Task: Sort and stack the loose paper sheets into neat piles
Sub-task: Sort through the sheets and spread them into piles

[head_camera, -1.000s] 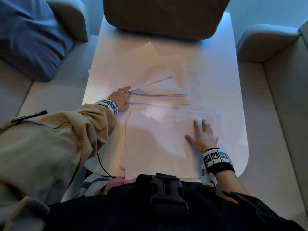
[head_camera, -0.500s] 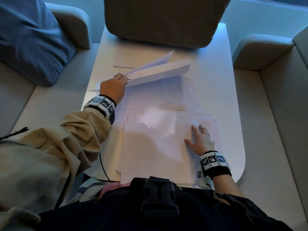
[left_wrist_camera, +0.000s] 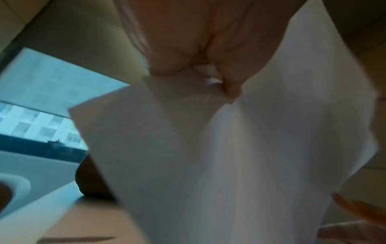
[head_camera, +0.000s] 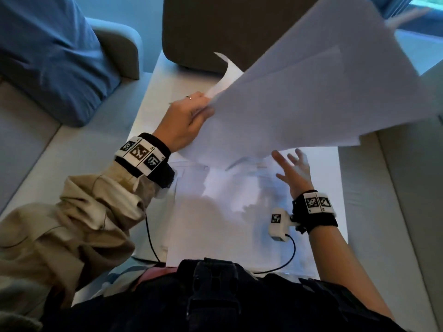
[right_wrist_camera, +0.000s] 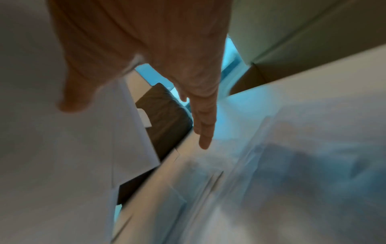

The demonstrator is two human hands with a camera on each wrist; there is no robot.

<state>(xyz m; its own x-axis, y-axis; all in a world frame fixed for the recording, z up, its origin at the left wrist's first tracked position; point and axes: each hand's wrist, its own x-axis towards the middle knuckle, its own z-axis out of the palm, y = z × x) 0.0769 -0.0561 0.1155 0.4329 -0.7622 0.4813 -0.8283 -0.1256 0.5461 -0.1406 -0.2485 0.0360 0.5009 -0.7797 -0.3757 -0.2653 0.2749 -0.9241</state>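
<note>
My left hand pinches the corner of a bunch of white sheets and holds them high above the white table, fanned out towards the upper right. The left wrist view shows the thumb and fingers closed on those sheets. A rough pile of white sheets lies on the table in front of me. My right hand hovers over the pile's right side with its fingers straight and spread, holding nothing. The lifted sheets hide the far part of the table.
A brown cushion stands at the table's far end. Grey sofa seats flank the table on both sides, with a blue pillow on the left one. Wrist camera cables trail over the table's near edge.
My left hand has taken hold of several sheets at the far left and lifted them high to the right. My right hand has come off the pile and spread its fingers.
</note>
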